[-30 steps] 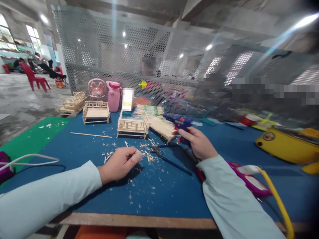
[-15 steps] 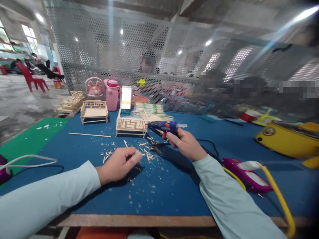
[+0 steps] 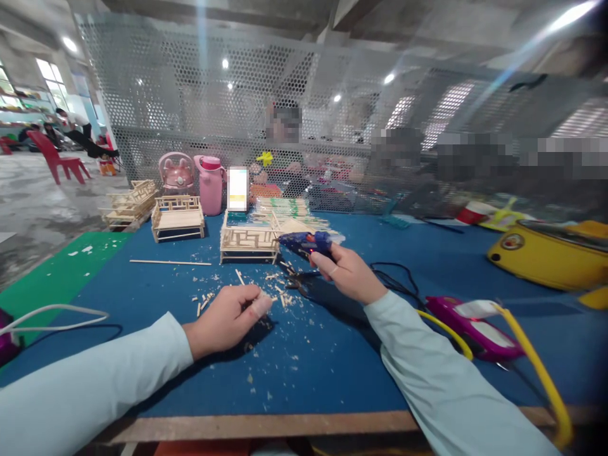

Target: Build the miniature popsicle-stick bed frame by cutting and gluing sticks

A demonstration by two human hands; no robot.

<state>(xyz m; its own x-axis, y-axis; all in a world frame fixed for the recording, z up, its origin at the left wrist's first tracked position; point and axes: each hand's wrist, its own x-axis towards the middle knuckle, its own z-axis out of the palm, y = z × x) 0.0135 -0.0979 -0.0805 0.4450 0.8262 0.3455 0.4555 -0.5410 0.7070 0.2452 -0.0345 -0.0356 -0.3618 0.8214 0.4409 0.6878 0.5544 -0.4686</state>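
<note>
My left hand rests on the blue table mat, thumb and fingers pinched on a short wooden stick piece whose pale tip just shows. White tape wraps the thumb. My right hand is closed round a blue hot glue gun, its nozzle pointing left. Behind the nozzle, close to its tip, stands a miniature wooden bench with a latticed back; whether they touch I cannot tell. Cut stick bits and a pair of dark pliers lie between my hands.
Another small bench and stacked ones stand at the back left. A long stick lies left. Behind are a pink bottle, a phone and stick bundles. A purple device and yellow case sit right.
The view has shifted slightly. My right hand has moved a little left with the glue gun, and less of the clear glue stick shows at its rear. My left hand stays nearly still.
</note>
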